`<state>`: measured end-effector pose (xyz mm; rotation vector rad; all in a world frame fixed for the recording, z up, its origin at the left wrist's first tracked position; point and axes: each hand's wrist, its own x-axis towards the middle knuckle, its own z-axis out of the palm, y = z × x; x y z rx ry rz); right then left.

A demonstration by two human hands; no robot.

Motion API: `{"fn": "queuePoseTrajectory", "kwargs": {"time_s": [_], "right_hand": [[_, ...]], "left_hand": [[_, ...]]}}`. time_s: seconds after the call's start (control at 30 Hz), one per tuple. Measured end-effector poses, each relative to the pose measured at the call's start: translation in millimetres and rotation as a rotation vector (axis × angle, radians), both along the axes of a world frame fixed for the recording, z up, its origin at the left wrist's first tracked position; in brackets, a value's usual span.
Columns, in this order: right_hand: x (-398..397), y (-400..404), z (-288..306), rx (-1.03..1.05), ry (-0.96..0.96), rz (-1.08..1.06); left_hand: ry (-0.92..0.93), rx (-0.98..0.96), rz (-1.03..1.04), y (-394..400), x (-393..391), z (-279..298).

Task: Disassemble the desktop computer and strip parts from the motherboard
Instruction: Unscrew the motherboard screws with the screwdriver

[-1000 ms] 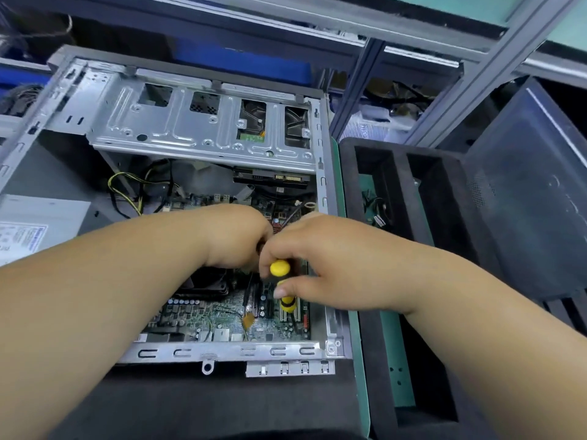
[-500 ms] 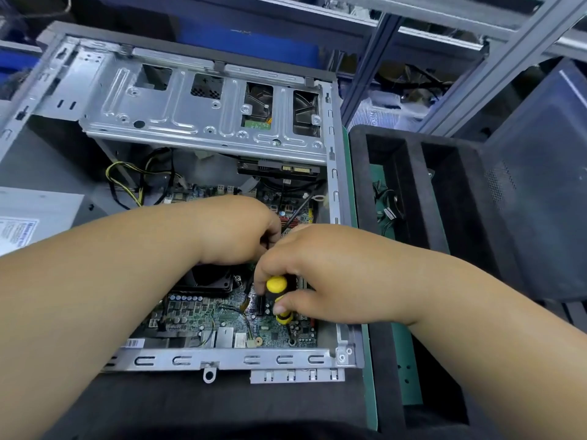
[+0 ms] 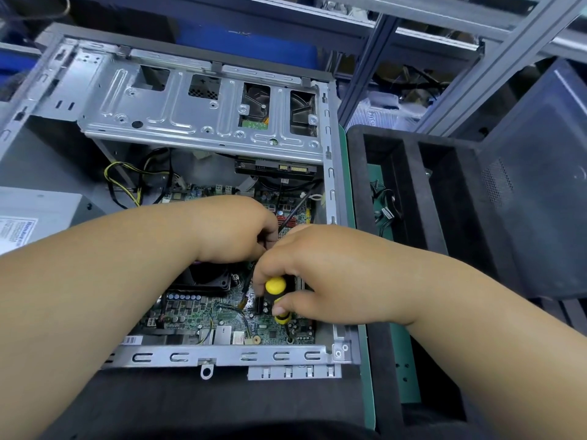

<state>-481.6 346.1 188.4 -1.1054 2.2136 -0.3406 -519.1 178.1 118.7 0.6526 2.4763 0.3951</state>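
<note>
1. The open desktop case (image 3: 203,122) lies on its side on the worktop, the motherboard (image 3: 222,325) inside at its 6 o'clock end.
2. The right hand (image 3: 320,274) grips a yellow-and-black screwdriver (image 3: 275,296), its long axis running from 12 down to 6 o'clock, tip near a board hole.
3. The left hand (image 3: 235,230) is curled just at 10 o'clock of the right; what it holds is hidden.
4. The right hand is nearer the screw point.

Both forearms reach forward, converging toward twelve o'clock. Left hand (image 3: 236,231) fingers curled, grip hidden. Right hand (image 3: 320,274) curled, thumb pressed down, touching the left.
</note>
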Motion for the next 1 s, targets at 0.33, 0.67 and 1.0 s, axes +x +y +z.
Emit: {"fn": "queuePoseTrajectory", "kwargs": {"time_s": [0.33,0.67,1.0], "right_hand": [[-0.4,1.7,-0.7,-0.003,-0.002,-0.002],[0.3,1.8,0.7,0.033,0.005,0.035],[-0.9,3.5,-15.3,0.042,0.114,0.089]], "left_hand": [[-0.013,-0.009,0.003,0.1,-0.2,-0.5],[-0.011,0.011,0.017,-1.4,-0.5,-4.6],[-0.241,0.22,-0.099,9.9,16.8,18.3]]}}
